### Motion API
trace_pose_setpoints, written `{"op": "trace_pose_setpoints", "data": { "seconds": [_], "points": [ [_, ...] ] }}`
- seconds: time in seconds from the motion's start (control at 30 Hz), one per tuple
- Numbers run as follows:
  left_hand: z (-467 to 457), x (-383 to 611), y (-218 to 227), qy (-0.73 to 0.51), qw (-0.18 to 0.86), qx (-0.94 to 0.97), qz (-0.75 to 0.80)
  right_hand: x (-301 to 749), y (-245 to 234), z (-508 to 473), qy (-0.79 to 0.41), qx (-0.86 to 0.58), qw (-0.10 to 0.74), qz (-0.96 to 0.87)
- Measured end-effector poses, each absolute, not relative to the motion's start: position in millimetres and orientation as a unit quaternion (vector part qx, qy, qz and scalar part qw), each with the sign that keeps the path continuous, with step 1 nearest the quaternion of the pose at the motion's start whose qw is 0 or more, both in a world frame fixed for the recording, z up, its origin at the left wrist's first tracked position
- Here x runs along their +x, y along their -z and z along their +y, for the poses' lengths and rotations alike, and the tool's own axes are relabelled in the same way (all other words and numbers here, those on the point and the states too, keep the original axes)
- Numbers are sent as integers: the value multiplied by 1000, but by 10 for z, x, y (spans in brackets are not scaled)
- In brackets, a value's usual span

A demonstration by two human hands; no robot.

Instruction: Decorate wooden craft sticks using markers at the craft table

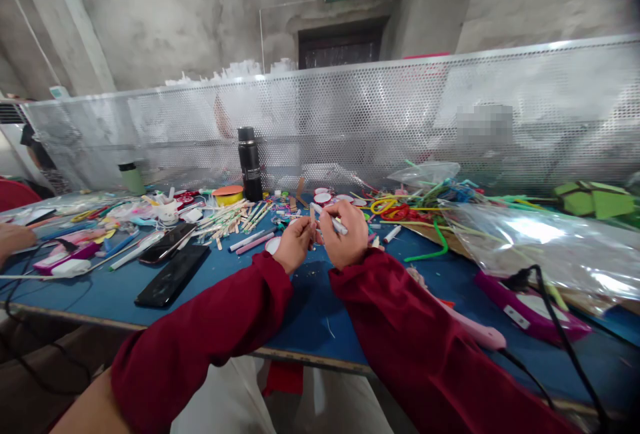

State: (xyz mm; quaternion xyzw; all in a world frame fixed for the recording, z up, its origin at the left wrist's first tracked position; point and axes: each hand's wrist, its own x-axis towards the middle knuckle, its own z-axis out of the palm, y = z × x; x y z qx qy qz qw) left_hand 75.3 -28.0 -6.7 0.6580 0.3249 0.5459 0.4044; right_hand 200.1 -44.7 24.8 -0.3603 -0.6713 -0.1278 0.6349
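Note:
My right hand [349, 234] is closed around a white marker pen [340, 227], which slants across the fingers. My left hand [294, 245] pinches a small flat tan piece [313, 215], perhaps a wooden craft stick; the fingers partly hide it. Both hands nearly meet above the blue table [313, 307], with the pen's tip end close to the piece. Left of them lie a pink marker [255, 243] and a blue-and-white marker [245, 241]. A pale marker [393, 234] is to the right of my right hand.
Two black phones [173, 277] lie at left, near many craft sticks [235, 221]. Behind stand a black bottle [250, 164] and a perforated screen [320, 121]. At right are a pink corded tool [480, 332], a purple device [535, 311] and plastic bags [545, 241]. Another person's hand [15, 239] shows far left.

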Motion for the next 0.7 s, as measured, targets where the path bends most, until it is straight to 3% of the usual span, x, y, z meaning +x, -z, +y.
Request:
{"op": "trace_pose_setpoints", "data": {
  "seconds": [0.7],
  "points": [
    [-289,755,41,-547,404,651,336,1991,-247,-454,127,-356,628,-680]
  ]
}}
